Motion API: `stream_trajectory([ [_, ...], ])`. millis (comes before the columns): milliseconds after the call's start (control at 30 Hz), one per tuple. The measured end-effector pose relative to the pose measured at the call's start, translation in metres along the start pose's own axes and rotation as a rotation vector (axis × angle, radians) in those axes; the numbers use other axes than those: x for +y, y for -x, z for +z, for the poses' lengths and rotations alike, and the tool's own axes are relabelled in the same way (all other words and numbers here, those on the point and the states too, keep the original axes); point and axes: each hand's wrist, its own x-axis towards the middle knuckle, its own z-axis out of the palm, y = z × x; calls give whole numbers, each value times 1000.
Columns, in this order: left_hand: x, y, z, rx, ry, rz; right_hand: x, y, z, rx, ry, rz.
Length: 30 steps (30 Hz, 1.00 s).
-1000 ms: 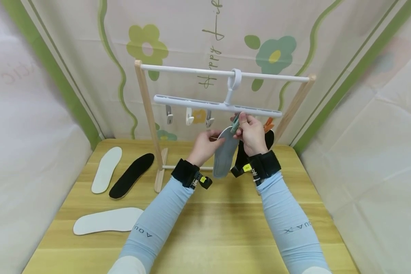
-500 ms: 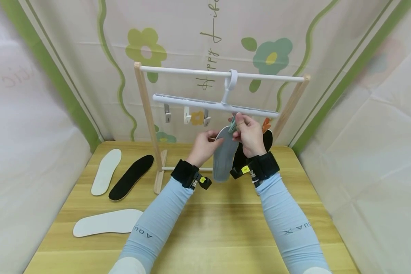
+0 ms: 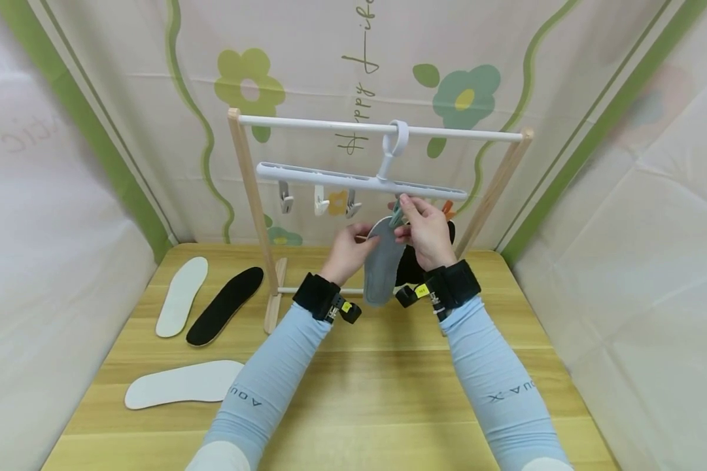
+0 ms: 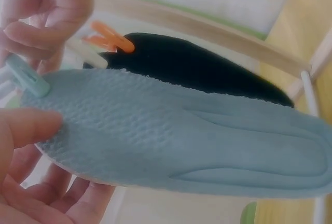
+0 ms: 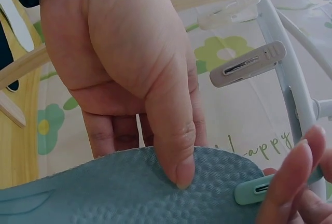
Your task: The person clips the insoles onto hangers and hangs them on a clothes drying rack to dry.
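Note:
A grey insole [image 3: 382,265] hangs toe-down under the white clip hanger [image 3: 329,178] on the rack's rod [image 3: 306,124]. My left hand [image 3: 365,241] pinches its upper edge, with the thumb [image 5: 174,146] pressed on the textured face [image 5: 129,198]. My right hand [image 3: 405,208] pinches a green clip [image 3: 396,214] at the insole's top, and that clip [image 4: 26,79] bites the rim of the grey insole [image 4: 181,136]. Behind it a black insole [image 4: 197,68] hangs from an orange clip [image 4: 111,37].
Free grey and white clips [image 3: 318,201] hang on the hanger's left half. On the wooden table [image 3: 388,392] lie a white insole [image 3: 181,294], a black insole [image 3: 226,304] and another white insole [image 3: 182,383] at the left. Fabric walls enclose the table.
Both hands and the grey insole have shifted slightly up and left. The hanger has swung a little to the left on the rod. Grips are unchanged.

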Motion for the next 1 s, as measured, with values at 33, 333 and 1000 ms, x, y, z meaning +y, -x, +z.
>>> stream_trajectory([
  [33, 0, 0, 0, 1, -1, 2, 0, 0, 0, -1, -2, 1],
  [333, -2, -4, 0, -3, -23, 8, 0, -1, -1, -2, -4, 20],
  [1000, -5, -12, 1, 24, -89, 52, 0, -3, -5, 3, 13, 24],
])
